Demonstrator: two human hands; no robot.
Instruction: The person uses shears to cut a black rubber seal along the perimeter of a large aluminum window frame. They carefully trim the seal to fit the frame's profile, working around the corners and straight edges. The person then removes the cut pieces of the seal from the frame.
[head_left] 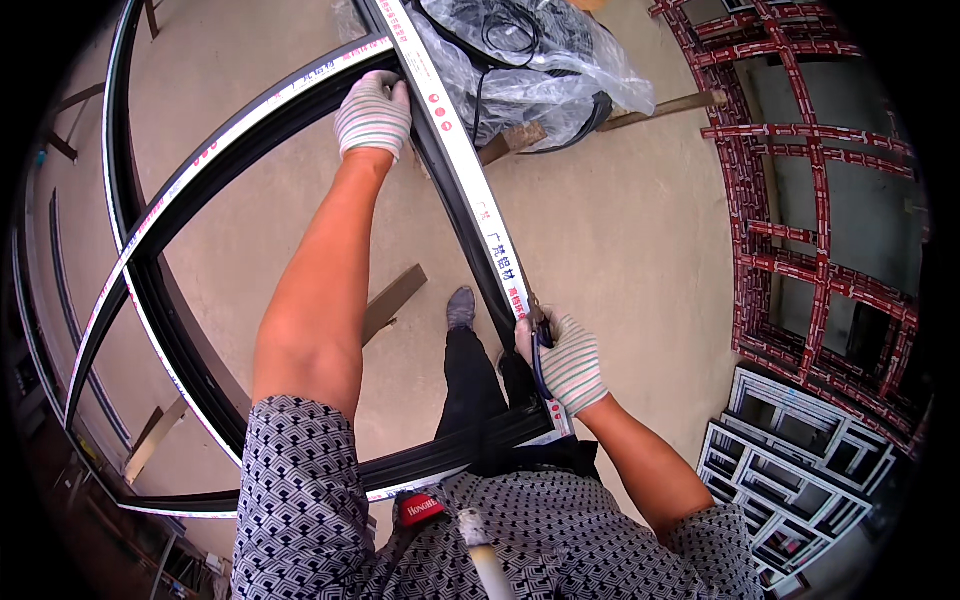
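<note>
A large black metal frame (425,150) with white printed film strips fills the left and middle of the head view, with curved and straight bars. My left hand (375,112), in a striped white glove, is closed on it where the curved bar meets the long straight bar. Lower on that straight bar is my right hand (568,362), also gloved. It is closed around a hand tool with dark blue handles (541,365), lying against the bar. The tool looks like pliers or snips; its working end is too small to tell.
Clear plastic sheeting (580,60) wraps dark pieces at the far side, beside a wooden bar (660,110). Red-wrapped lattice frames (820,190) and white-and-black frames (790,470) are at the right. A wooden board (395,300) shows beneath the frame. A cigarette (488,570) juts up at the lower edge.
</note>
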